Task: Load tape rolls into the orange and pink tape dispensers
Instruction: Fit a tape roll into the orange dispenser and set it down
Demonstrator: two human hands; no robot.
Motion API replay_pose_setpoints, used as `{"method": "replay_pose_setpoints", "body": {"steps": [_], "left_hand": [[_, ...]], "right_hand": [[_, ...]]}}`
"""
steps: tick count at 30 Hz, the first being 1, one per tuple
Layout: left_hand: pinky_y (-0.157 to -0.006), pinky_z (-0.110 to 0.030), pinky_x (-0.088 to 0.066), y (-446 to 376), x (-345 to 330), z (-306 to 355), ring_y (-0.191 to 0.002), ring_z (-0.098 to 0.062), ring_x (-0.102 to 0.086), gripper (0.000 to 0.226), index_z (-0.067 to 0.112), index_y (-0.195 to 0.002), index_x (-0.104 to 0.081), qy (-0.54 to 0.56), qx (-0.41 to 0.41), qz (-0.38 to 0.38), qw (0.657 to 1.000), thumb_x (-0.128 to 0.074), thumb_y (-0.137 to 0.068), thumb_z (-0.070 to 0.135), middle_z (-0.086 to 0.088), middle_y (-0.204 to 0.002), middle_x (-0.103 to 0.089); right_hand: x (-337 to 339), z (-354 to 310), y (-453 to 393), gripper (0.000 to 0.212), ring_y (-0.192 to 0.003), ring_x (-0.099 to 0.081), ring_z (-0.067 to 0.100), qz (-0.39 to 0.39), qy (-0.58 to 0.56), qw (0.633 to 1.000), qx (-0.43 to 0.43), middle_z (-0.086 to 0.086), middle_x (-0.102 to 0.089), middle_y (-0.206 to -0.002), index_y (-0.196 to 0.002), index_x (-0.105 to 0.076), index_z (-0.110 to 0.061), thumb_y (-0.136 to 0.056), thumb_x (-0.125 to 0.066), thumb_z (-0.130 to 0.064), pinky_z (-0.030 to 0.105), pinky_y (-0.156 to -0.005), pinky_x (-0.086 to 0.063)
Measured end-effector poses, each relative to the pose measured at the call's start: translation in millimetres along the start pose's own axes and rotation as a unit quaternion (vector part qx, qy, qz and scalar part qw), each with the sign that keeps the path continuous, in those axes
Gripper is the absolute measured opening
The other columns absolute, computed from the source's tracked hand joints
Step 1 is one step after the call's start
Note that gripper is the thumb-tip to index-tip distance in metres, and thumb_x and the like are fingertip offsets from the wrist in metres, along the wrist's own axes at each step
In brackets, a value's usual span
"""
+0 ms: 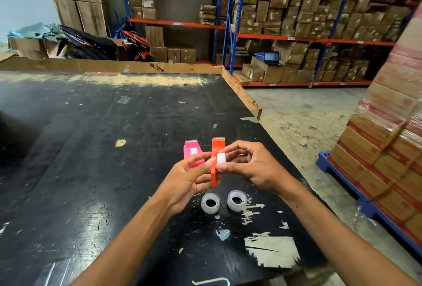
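I hold the orange tape dispenser (pixel 215 148) upright above the black table (pixel 91 148). My left hand (pixel 189 178) grips its lower body from the left. My right hand (pixel 249 164) pinches the white tape roll (pixel 221 158) sitting in the dispenser, thumb below and fingers above. The pink tape dispenser (pixel 192 152) stands on the table just left of the orange one, a white roll showing in it. Two loose clear tape rolls (pixel 210 203) (pixel 237 200) lie flat on the table below my hands.
The table's right edge (pixel 296 171) runs diagonally close to my right arm. Beyond it, a wrapped stack of cartons (pixel 388 148) sits on a blue pallet. Shelving full of cardboard boxes (pixel 296 23) lines the back. Torn paper scraps (pixel 271 251) stick to the table near me.
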State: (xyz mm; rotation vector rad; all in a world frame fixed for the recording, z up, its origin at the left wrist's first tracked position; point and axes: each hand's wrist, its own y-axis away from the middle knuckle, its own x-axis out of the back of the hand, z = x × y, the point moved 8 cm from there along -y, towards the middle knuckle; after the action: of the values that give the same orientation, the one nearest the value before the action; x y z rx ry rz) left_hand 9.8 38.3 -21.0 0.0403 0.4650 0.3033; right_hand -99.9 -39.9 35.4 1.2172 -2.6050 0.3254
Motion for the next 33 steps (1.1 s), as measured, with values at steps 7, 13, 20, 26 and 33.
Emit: {"method": "replay_pose_setpoints", "body": {"steps": [7, 13, 20, 26, 33], "left_hand": [[-0.076, -0.041, -0.061, -7, -5, -6, -0.076, -0.031, -0.074, 0.053, 0.001, -0.117, -0.058, 0.023, -0.002, 0.023, 0.999, -0.072, -0.069, 0.019, -0.024, -0.090, -0.074], [-0.074, -0.038, -0.062, -11, 2, -9, -0.077, -0.031, -0.074, 0.035, -0.006, -0.118, -0.057, 0.023, 0.003, 0.041, 0.999, -0.059, -0.089, 0.012, -0.028, -0.093, -0.071], [-0.067, -0.034, -0.062, -13, -2, -16, -0.076, -0.032, -0.074, 0.031, -0.004, -0.117, -0.058, 0.012, 0.022, 0.042, 0.999, -0.057, -0.091, 0.012, -0.029, -0.093, -0.071], [-0.075, -0.038, -0.062, -11, 0, -13, -0.079, -0.032, -0.074, 0.031, -0.001, -0.119, -0.056, -0.014, 0.005, 0.049, 0.999, -0.056, -0.091, 0.012, -0.030, -0.098, -0.070], [-0.079, -0.041, -0.060, 1, 15, 0, -0.085, -0.035, -0.073, 0.029, 0.001, -0.117, -0.058, -0.028, -0.025, 0.067, 0.997, -0.056, -0.091, 0.012, -0.025, -0.096, -0.072]], "right_hand": [[28, 10, 7, 0.027, -0.068, -0.057, 0.022, 0.056, 0.007, 0.998, -0.029, 0.009, -0.065, -0.085, -0.097, -0.071, -0.012, -0.072, -0.081, -0.009, 0.029, -0.061, -0.049], [59, 69, 25, 0.029, -0.082, -0.062, 0.015, -0.035, 0.413, 0.884, -0.217, -0.001, -0.063, -0.090, -0.098, -0.073, -0.021, -0.070, -0.081, -0.024, 0.025, -0.069, -0.048], [58, 78, 34, 0.050, -0.112, -0.060, 0.024, -0.062, 0.488, 0.832, -0.255, 0.005, -0.059, -0.128, -0.119, -0.064, -0.026, -0.073, -0.079, -0.037, 0.032, -0.085, -0.049], [6, 51, 28, 0.059, -0.109, -0.059, 0.019, -0.073, 0.420, 0.892, -0.152, -0.006, -0.053, -0.120, -0.124, -0.061, -0.020, -0.074, -0.076, -0.047, 0.029, -0.084, -0.046], [0, 56, 13, 0.032, -0.095, -0.066, 0.021, -0.043, 0.351, 0.927, -0.125, 0.002, -0.067, -0.117, -0.093, -0.073, -0.012, -0.073, -0.077, -0.036, 0.033, -0.070, -0.051]]}}
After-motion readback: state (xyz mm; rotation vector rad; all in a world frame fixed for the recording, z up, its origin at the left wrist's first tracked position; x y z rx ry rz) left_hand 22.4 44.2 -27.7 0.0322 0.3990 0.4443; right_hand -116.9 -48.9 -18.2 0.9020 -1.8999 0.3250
